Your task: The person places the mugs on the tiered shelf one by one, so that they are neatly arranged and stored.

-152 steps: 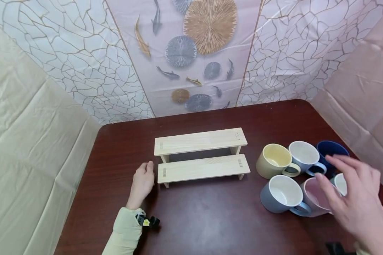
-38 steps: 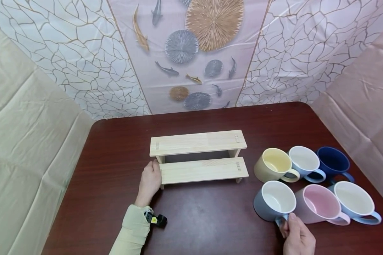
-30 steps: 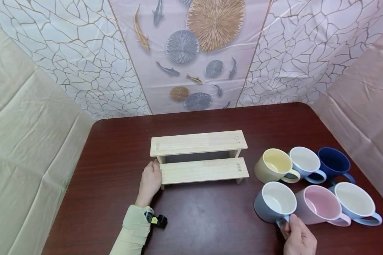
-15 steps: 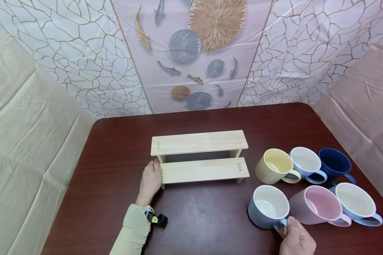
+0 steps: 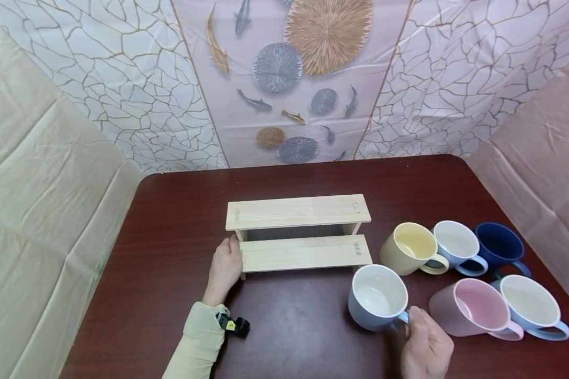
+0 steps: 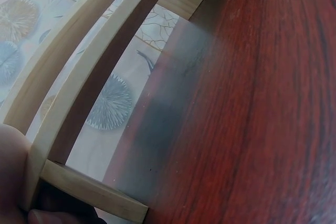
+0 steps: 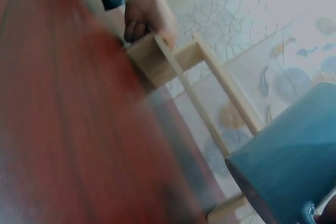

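My right hand pinches the handle of a blue-grey mug, white inside and upright. In the right wrist view the mug hangs above the table, its base visible. It is just in front of the right end of a two-step wooden shelf. My left hand grips the left end of the shelf's lower step. Curled fingers show there in the right wrist view, where the left hand holds the end board.
Right of the shelf stand a yellow mug, a white-lined light blue mug and a navy mug. Before them are a pink mug and another light blue mug. Patterned cloth hangs behind the dark red table.
My right hand first hovered over the mugs, then took the blue-grey mug's handle. It has moved the mug left, away from the pink mug, and raised it. My left hand came onto the shelf's end.
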Demonstrator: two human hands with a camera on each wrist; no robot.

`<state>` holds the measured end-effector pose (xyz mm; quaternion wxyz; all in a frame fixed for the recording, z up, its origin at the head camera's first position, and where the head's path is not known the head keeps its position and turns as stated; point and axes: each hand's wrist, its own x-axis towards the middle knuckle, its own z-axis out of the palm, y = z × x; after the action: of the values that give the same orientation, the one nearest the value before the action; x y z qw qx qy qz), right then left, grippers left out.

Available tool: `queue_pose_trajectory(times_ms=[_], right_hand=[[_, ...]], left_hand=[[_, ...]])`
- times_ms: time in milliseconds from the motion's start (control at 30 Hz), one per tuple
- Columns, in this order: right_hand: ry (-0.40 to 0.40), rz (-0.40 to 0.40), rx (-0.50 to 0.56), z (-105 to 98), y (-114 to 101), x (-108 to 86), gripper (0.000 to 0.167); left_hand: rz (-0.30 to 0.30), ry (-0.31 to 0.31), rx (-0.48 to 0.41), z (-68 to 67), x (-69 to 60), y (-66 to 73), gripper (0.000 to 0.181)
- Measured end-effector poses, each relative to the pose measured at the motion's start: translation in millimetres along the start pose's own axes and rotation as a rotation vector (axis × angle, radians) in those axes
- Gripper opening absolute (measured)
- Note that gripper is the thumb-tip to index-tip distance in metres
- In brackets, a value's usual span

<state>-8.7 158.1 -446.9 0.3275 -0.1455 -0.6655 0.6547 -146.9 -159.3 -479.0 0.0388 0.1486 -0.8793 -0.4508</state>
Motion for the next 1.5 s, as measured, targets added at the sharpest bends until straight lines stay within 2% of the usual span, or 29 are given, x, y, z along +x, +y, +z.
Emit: queue_pose_trajectory(times_ms=[167, 333, 567, 700, 933, 1167, 1367, 1500], right_hand=[[-0.109, -0.067, 0.074, 8.9, -3.2, 1.4, 0.042], [-0.157, -0.056, 0.116, 17.5, -8.4, 1.2, 0.042], [-0.225, -0.05, 0.062, 27.2, -16.8, 1.0, 0.042], [-0.25, -0.04, 0.088, 32.4, -20.7, 2.0, 0.043], [-0.315, -0.136, 0.23, 40.0, -21.2, 9.5, 0.042], [-0.295, -0.102, 0.185, 46.4, -22.5, 11.3, 0.044], [-0.327, -0.161, 0.268, 50.6, -20.8, 13.6, 0.042], [-0.333, -0.161, 0.271, 54.8, -23.2, 14.4, 0.043]], left_hand=[[0.006, 0.006, 0.001, -0.4, 0.8, 1.0, 0.048], [0.015, 0.017, 0.006, -1.2, 0.4, 1.9, 0.046], [0.037, 0.017, 0.015, -2.2, 0.2, 2.2, 0.044], [0.027, 0.019, 0.012, -1.1, -0.5, 2.7, 0.044], [0.039, 0.019, 0.012, 2.3, 1.0, 2.3, 0.044], [0.037, 0.026, 0.014, 1.8, -0.2, 1.5, 0.044], [0.04, 0.028, 0.027, 0.8, -0.4, -0.4, 0.044], [0.039, 0.024, 0.03, 0.8, 0.3, -1.9, 0.044]])
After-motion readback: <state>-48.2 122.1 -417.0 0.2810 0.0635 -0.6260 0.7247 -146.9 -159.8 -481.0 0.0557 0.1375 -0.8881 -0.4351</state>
